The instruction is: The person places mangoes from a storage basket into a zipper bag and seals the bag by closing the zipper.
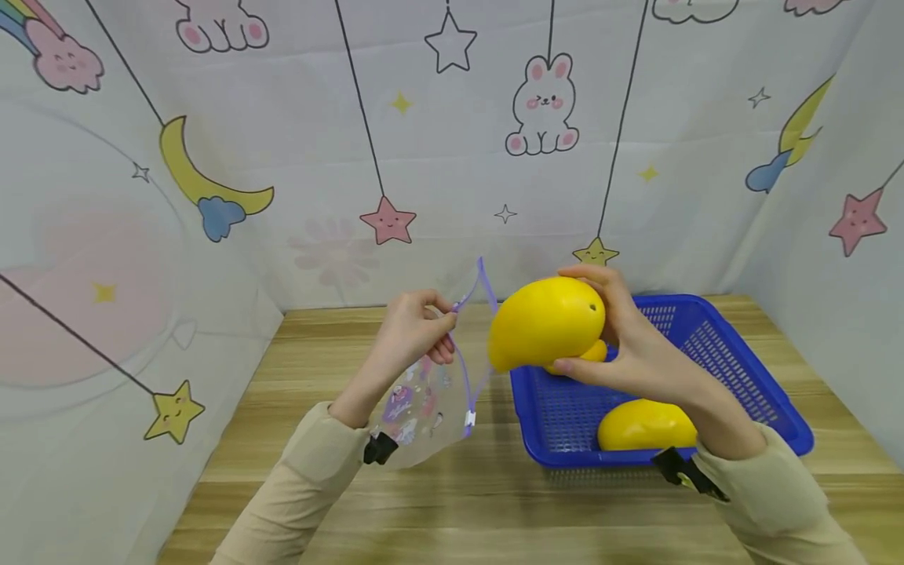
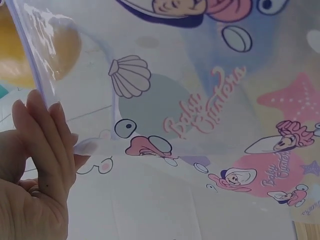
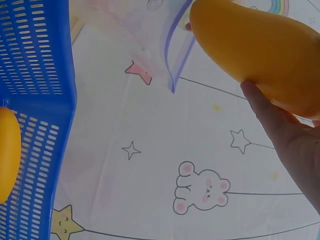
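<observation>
My left hand pinches the purple-edged rim of a clear zip bag, whose mouth gapes toward the right. Printed shells and cartoon oysters cover the bag in the left wrist view. A large yellow mango is gripped in my right hand, thumb below and fingers over the top. The tip of this mango points at the bag's opening, close beside it. A white slider sits low on the bag's rim.
A blue plastic basket stands on the wooden table at the right. Inside lie another yellow mango and a yellow fruit partly hidden behind the held one. A patterned white cloth rises behind the table.
</observation>
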### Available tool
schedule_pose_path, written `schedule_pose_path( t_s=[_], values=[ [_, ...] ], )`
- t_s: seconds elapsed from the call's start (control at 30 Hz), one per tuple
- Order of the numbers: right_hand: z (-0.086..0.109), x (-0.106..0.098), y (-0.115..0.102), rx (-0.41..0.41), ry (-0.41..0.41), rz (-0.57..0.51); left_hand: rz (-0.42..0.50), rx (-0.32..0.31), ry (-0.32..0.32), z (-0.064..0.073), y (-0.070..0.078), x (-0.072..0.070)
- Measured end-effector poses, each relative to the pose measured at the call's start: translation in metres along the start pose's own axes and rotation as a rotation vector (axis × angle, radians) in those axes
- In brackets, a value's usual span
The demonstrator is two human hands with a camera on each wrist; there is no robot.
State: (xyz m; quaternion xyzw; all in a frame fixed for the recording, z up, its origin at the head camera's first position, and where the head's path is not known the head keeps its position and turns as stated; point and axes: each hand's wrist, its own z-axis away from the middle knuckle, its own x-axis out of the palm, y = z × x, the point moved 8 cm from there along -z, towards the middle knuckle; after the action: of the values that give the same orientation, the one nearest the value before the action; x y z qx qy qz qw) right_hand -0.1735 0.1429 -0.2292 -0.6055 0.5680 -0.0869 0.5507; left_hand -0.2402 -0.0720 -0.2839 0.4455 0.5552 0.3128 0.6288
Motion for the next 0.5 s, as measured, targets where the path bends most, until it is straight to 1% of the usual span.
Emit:
schedule_pose_path(
  t_s=[0.17, 0.33, 0.5],
  values=[
    [-0.006, -0.001, 0.002, 0.009, 0.036, -0.046, -0.009, -0.005, -0.001, -0.002, -0.001, 0.002],
    [-0.015, 0.01, 0.01, 0.05, 0.002, -0.095, -0.019, -0.014, 0.009, -0.001, 0.001, 0.001],
    [-0.025, 0.021, 0.022, 0.089, -0.014, -0.083, -0.023, -0.007, 0.012, 0.0, 0.004, 0.0]
  ],
)
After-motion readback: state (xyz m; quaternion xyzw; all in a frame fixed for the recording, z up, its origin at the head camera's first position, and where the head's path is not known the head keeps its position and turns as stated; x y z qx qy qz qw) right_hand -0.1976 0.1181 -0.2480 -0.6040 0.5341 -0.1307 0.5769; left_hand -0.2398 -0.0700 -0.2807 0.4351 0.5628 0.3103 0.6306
